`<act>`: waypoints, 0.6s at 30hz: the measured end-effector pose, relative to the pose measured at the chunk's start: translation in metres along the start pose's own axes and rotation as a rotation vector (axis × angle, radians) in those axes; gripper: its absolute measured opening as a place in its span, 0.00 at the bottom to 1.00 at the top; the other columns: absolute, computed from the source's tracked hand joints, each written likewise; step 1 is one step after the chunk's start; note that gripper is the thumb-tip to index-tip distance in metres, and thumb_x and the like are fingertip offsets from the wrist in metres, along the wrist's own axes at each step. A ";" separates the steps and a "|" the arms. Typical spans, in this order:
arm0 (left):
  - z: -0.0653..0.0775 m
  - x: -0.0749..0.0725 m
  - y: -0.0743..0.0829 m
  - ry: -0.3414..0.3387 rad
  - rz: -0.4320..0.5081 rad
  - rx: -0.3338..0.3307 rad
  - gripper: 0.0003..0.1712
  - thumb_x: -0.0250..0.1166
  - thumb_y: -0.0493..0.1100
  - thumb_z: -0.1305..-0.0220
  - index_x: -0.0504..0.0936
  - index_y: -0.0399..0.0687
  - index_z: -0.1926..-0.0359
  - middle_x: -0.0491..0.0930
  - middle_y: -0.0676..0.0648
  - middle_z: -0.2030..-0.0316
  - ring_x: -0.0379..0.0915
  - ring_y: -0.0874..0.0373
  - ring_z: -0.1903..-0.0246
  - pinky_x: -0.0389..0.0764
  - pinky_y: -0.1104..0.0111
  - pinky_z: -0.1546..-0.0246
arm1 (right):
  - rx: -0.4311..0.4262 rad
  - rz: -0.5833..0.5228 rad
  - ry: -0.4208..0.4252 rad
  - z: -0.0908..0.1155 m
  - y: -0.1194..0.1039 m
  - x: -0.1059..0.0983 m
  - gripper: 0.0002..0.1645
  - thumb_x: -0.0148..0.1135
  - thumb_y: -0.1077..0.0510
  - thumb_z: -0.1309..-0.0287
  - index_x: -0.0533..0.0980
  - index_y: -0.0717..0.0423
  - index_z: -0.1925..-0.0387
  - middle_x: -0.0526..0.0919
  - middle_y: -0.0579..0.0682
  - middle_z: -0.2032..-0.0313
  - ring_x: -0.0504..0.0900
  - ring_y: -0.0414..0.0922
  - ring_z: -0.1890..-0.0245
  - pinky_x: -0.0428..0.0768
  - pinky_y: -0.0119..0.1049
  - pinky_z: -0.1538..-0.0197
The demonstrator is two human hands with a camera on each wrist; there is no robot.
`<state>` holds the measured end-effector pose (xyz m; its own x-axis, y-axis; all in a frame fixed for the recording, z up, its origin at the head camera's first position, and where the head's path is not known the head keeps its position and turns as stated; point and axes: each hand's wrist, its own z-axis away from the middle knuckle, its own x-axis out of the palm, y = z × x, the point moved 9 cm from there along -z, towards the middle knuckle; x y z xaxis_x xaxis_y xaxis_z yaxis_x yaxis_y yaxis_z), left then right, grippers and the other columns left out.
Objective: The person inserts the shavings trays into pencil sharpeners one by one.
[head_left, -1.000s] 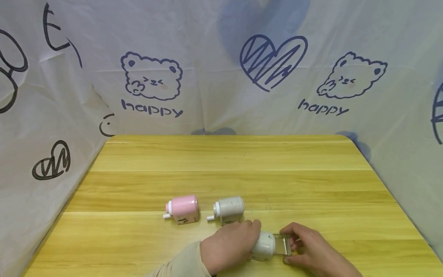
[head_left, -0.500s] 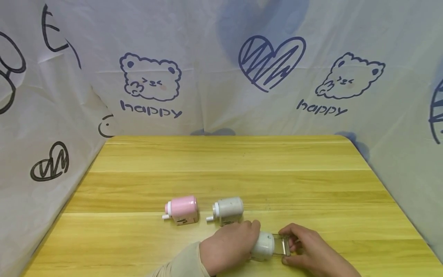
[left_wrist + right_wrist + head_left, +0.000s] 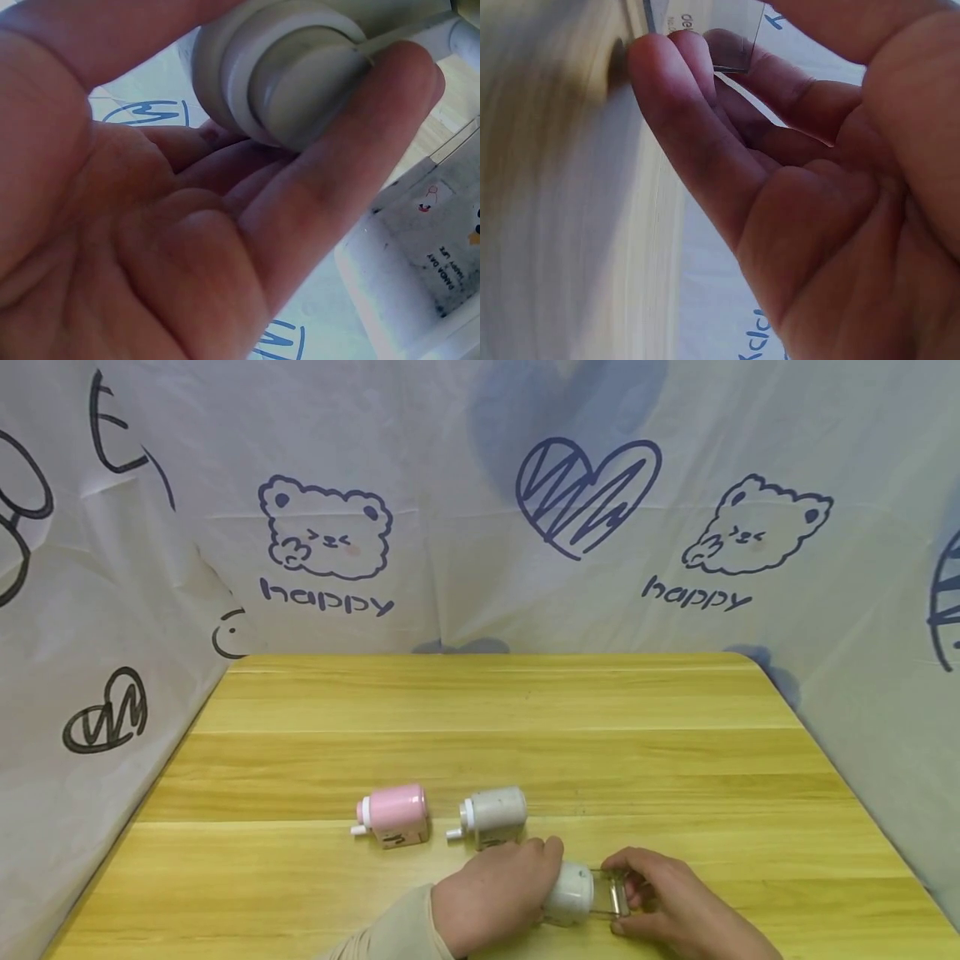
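Note:
In the head view, my left hand point(image 3: 498, 893) grips a white hand-crank pencil sharpener point(image 3: 572, 893) that lies on its side. In the left wrist view, its round crank end point(image 3: 300, 82) sits among the fingers. From the sharpener's right end juts a clear drawer point(image 3: 604, 893). My right hand point(image 3: 671, 897) pinches the drawer's outer end between thumb and fingers. Part of the clear drawer point(image 3: 735, 37) also shows at the fingertips in the right wrist view. The left hand hides the sharpener's crank side from the head camera.
A pink sharpener point(image 3: 397, 814) and a grey sharpener point(image 3: 497, 817) lie left of and behind the hands, cranks facing left. All rest on a wooden table point(image 3: 495, 702). White cloth point(image 3: 465, 552) with drawn bears and hearts hangs around its back and sides.
The right hand and the clear drawer have shifted very slightly left, closer to the white sharpener's body. The left hand keeps its hold, and the other sharpeners stay in place.

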<state>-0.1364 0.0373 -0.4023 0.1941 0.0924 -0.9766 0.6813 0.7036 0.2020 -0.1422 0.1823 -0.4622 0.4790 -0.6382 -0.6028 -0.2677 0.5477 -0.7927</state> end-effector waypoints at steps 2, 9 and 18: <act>0.000 0.000 0.000 0.003 -0.003 0.002 0.21 0.72 0.43 0.51 0.70 0.47 0.60 0.73 0.53 0.71 0.67 0.65 0.77 0.68 0.73 0.80 | 0.000 0.007 0.014 0.001 0.001 -0.001 0.31 0.70 0.46 0.50 0.72 0.56 0.47 0.75 0.45 0.64 0.73 0.38 0.67 0.75 0.34 0.64; 0.000 0.001 -0.001 0.007 -0.006 0.004 0.21 0.72 0.42 0.52 0.70 0.48 0.60 0.72 0.53 0.72 0.67 0.65 0.77 0.68 0.73 0.80 | 0.010 0.034 0.075 0.003 0.002 -0.007 0.30 0.70 0.48 0.50 0.72 0.54 0.47 0.75 0.45 0.65 0.73 0.38 0.68 0.75 0.34 0.65; 0.000 0.002 -0.002 0.022 -0.010 -0.005 0.22 0.72 0.42 0.53 0.70 0.49 0.60 0.72 0.53 0.72 0.67 0.64 0.77 0.68 0.72 0.80 | -0.008 0.079 0.118 0.004 -0.001 -0.013 0.32 0.71 0.46 0.52 0.73 0.50 0.46 0.75 0.42 0.64 0.73 0.37 0.67 0.75 0.33 0.65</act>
<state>-0.1380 0.0361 -0.4045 0.1720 0.1003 -0.9800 0.6796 0.7081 0.1917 -0.1450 0.1919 -0.4529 0.3547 -0.6528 -0.6694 -0.3075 0.5947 -0.7429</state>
